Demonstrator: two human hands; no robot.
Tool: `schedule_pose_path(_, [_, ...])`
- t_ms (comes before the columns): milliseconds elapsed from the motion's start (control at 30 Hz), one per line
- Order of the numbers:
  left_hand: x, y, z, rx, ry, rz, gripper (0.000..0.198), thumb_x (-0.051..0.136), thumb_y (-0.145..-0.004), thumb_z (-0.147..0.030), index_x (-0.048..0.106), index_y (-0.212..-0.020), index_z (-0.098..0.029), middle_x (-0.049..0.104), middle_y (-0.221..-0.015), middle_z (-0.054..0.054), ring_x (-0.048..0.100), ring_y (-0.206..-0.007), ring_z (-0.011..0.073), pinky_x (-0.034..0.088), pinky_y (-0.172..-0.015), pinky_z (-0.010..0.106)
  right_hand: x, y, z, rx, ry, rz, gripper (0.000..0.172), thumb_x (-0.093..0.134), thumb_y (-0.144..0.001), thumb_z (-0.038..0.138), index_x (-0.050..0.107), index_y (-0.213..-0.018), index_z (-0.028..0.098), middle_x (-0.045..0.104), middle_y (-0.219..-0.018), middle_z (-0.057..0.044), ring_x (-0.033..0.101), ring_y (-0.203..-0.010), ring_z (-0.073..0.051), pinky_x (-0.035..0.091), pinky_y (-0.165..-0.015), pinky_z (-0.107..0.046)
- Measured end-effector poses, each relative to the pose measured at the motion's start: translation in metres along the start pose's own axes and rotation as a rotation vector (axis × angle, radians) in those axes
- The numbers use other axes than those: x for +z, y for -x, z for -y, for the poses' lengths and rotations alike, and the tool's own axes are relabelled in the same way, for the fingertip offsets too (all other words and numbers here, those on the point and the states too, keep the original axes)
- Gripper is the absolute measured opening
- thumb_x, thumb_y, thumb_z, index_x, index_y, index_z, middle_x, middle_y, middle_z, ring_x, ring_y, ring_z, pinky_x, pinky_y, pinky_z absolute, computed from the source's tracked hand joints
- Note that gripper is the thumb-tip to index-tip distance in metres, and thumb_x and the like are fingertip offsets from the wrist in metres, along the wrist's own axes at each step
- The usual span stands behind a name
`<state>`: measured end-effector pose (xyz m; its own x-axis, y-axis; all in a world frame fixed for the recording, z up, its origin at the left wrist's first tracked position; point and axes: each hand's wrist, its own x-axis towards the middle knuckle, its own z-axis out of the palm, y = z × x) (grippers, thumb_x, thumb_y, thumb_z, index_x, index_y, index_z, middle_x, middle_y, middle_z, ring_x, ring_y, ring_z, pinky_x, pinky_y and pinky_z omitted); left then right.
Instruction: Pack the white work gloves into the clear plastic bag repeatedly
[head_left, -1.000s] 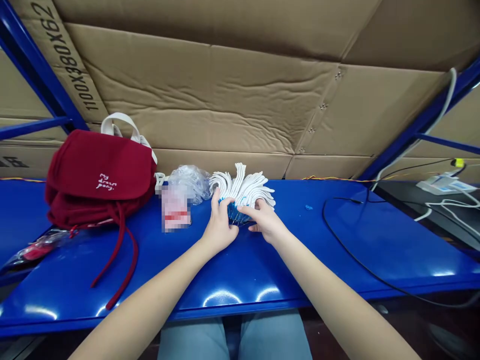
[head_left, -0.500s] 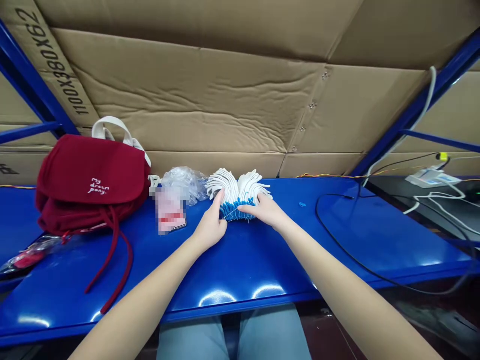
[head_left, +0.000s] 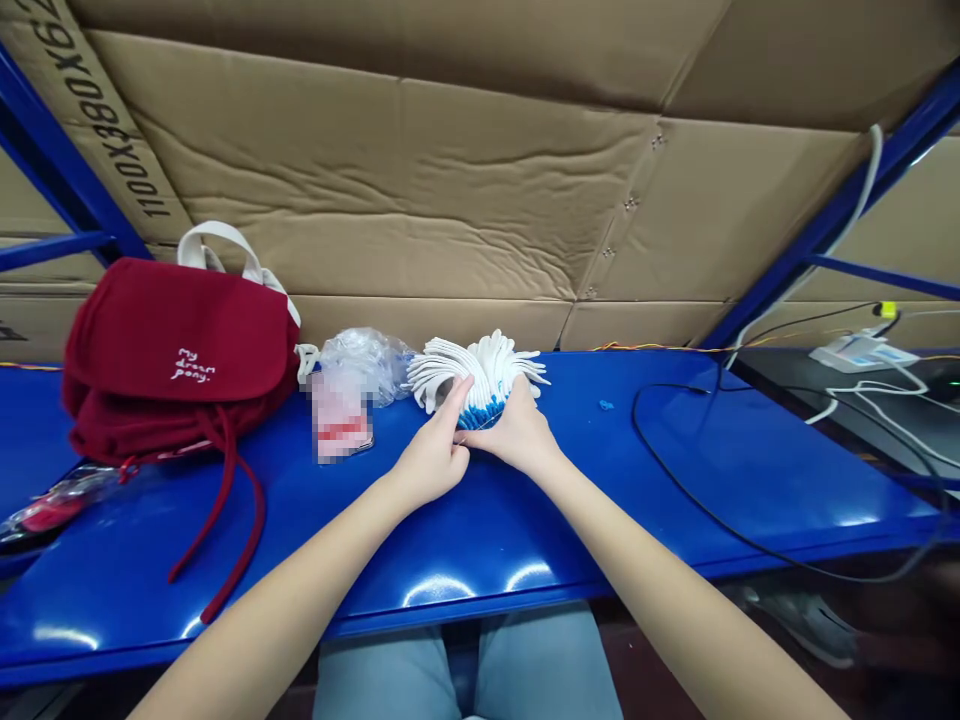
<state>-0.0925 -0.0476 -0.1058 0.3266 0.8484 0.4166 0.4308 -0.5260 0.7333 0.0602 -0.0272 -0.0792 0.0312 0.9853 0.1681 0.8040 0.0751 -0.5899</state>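
Observation:
A bundle of white knitted gloves point(head_left: 480, 368) with blue cuffs sits on the blue table, its white fingers fanned out toward the back. My left hand point(head_left: 436, 452) grips the bundle's near left side, thumb up against the gloves. From the right, my right hand point(head_left: 523, 432) presses on the bundle, its thumb reaching across the front of the blue cuffs toward my left hand. Part of the cuffs is covered by my hands. A thin strand shows faintly near the thumbs; its ends I cannot make out.
Left of the gloves lie a crumpled clear plastic bag point(head_left: 366, 362) and a blurred-out pink item point(head_left: 339, 415). A red backpack point(head_left: 187, 340) with hanging straps stands farther left. A black cable point(head_left: 679, 500) loops over the right side. Cardboard point(head_left: 390, 180) lines the back.
My hands have come closer together, squeezing the cuff side narrower. The gloves' white fingers have spread and shifted, and my right thumb has moved left.

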Motion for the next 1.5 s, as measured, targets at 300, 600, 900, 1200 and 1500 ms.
schedule_pose_path(300, [-0.001,0.0,-0.001,0.087,-0.084,-0.015,0.095,0.041,-0.065,0.002,0.008,-0.148,-0.028,0.009,-0.156,0.002,0.023,-0.14,0.0254,0.045,-0.099,0.034,0.009,-0.001,0.0,-0.01,0.064,-0.106,0.081,0.07,-0.052,0.057,0.036,-0.116,0.02,0.055,-0.116,-0.013,0.055,-0.108,-0.033,0.045,-0.081,-0.043])
schedule_pose_path(600, [0.004,0.001,0.001,0.093,-0.099,0.003,0.092,0.04,-0.066,0.002,0.01,-0.148,-0.03,0.014,-0.155,0.002,0.031,-0.136,0.0245,0.046,-0.098,0.032,0.011,0.001,0.002,-0.001,0.084,-0.146,0.08,0.069,-0.052,0.051,0.035,-0.117,0.019,0.057,-0.113,-0.014,0.054,-0.108,-0.034,0.044,-0.079,-0.044])
schedule_pose_path(900, [0.0,-0.002,0.008,-0.172,-0.458,-0.098,0.055,0.053,-0.065,-0.008,0.046,-0.119,-0.014,0.047,-0.116,0.014,0.052,-0.105,0.0267,0.045,-0.09,0.041,0.004,-0.01,-0.008,0.027,0.043,-0.124,0.101,0.068,-0.056,0.05,0.02,-0.14,0.019,0.051,-0.131,-0.015,0.05,-0.118,-0.035,0.038,-0.093,-0.048])
schedule_pose_path(1200, [-0.027,-0.017,0.018,-0.248,-0.716,-0.06,0.011,0.049,-0.079,-0.024,0.059,-0.081,-0.019,0.062,-0.083,0.007,0.057,-0.083,0.0222,0.042,-0.074,0.031,-0.005,-0.011,-0.018,0.125,-0.051,-0.045,0.104,0.069,-0.055,0.054,0.02,-0.14,0.02,0.056,-0.124,-0.014,0.057,-0.11,-0.034,0.046,-0.085,-0.042])
schedule_pose_path(1500, [-0.03,-0.028,0.007,-0.176,0.081,-0.449,0.02,0.048,-0.083,-0.034,0.051,-0.094,-0.018,0.062,-0.078,0.001,0.061,-0.072,0.0134,0.047,-0.067,0.024,-0.001,-0.003,-0.009,0.09,-0.005,-0.04,0.092,0.068,-0.053,0.058,0.032,-0.127,0.017,0.061,-0.113,-0.014,0.061,-0.101,-0.034,0.046,-0.08,-0.04])
